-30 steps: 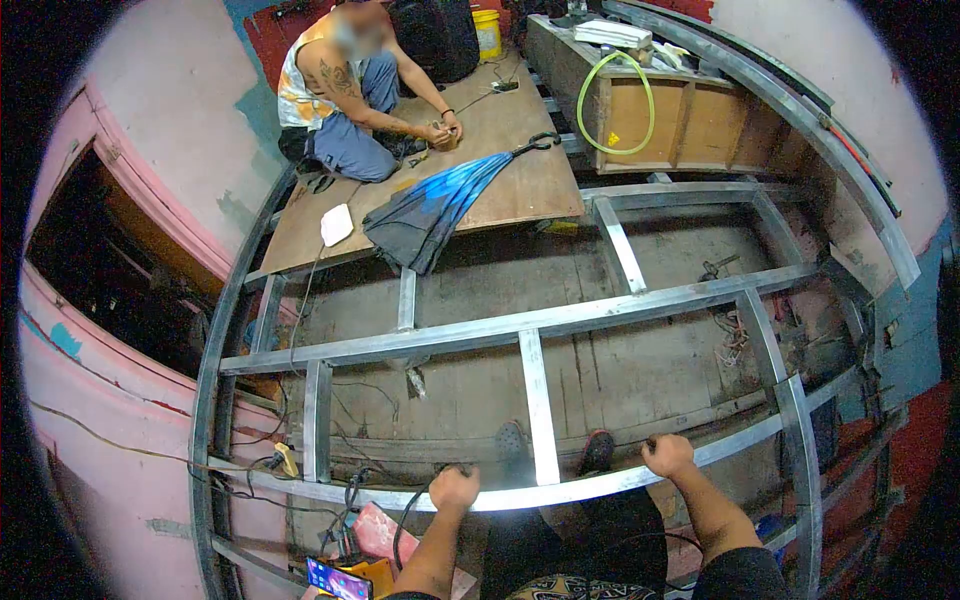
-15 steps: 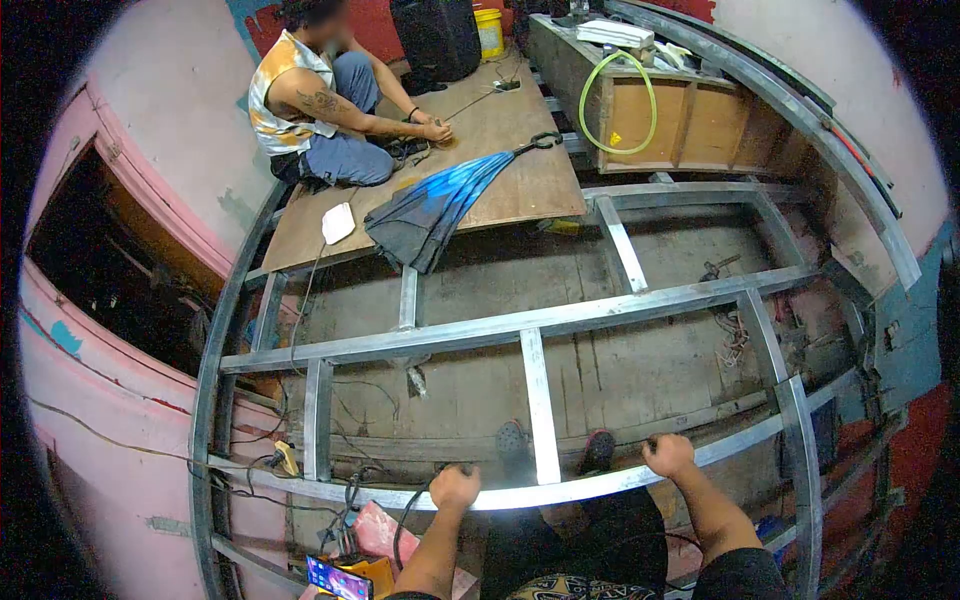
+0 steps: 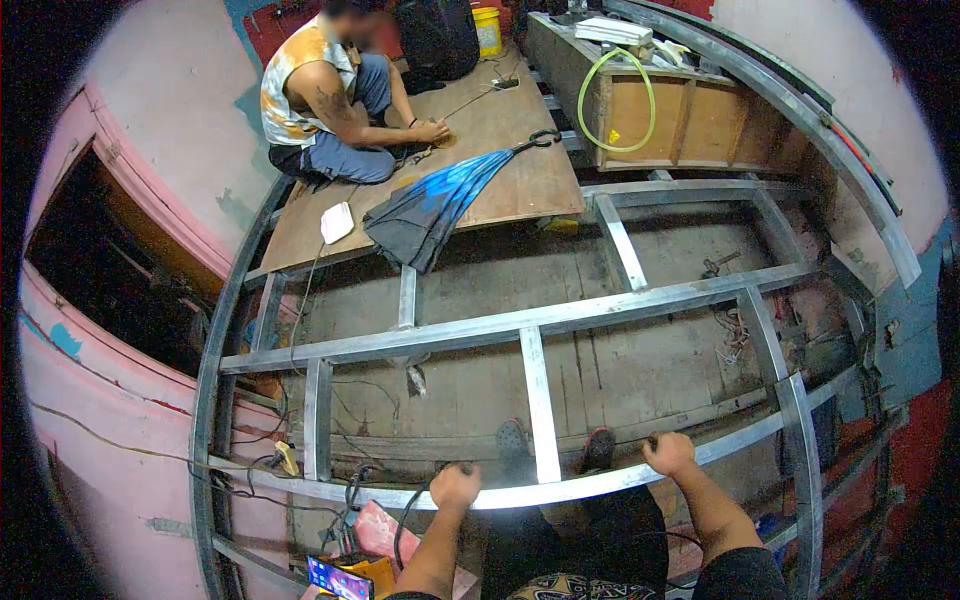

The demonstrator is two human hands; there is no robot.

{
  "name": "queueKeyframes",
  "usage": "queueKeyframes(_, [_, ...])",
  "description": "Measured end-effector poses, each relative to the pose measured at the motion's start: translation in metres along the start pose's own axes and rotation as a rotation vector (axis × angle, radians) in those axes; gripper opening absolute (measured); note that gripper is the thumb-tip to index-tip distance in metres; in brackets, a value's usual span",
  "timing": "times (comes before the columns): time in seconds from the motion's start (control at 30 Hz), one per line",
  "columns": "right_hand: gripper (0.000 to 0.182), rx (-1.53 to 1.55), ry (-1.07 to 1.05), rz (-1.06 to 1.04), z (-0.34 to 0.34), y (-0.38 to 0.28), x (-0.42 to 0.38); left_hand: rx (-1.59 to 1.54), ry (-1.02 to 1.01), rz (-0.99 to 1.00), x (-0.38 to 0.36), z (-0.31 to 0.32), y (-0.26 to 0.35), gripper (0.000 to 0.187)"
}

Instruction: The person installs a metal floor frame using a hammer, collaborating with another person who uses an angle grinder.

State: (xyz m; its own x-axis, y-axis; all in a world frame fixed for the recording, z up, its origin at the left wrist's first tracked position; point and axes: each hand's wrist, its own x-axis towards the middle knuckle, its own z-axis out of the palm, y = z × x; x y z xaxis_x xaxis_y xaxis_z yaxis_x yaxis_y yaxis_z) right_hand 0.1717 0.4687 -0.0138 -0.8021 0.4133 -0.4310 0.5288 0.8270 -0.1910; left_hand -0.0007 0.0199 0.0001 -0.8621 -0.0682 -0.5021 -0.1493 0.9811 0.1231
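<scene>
My left hand (image 3: 456, 487) is closed over the nearest metal beam (image 3: 570, 491), left of a short crosspiece (image 3: 540, 410). Farther right, my right hand (image 3: 669, 455) also closes over this beam, its thumb side on top. The undersides of both grips are hidden. Silvery metal tubes form the frame around them, and my shoes show below between the bars. By my left forearm are a pink-and-white block (image 3: 378, 530), dark cables and a lit phone (image 3: 338, 577).
A co-worker (image 3: 325, 100) sits on a plywood sheet (image 3: 540, 190) across the far frame. A blue-and-black umbrella (image 3: 440, 200) and a white object (image 3: 337, 222) lie there. Behind are a wooden cabinet (image 3: 700, 120) and a yellow bucket (image 3: 488, 32). Cables hang along the left.
The co-worker's head and upper body have shifted slightly to the right and leaned further down. Both my hands stay in place on the beam.
</scene>
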Motion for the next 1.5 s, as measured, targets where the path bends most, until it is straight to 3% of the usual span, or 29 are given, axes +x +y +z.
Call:
queueKeyframes(1.4, [0.046,-0.002,0.011,0.007,0.003,0.001,0.001,0.022,0.040,0.032,0.006,0.010,-0.005,0.065])
queueKeyframes(1.5, [0.048,0.001,0.021,0.002,0.002,0.001,0.000,-0.011,0.027,-0.007,0.014,0.020,-0.010,0.058])
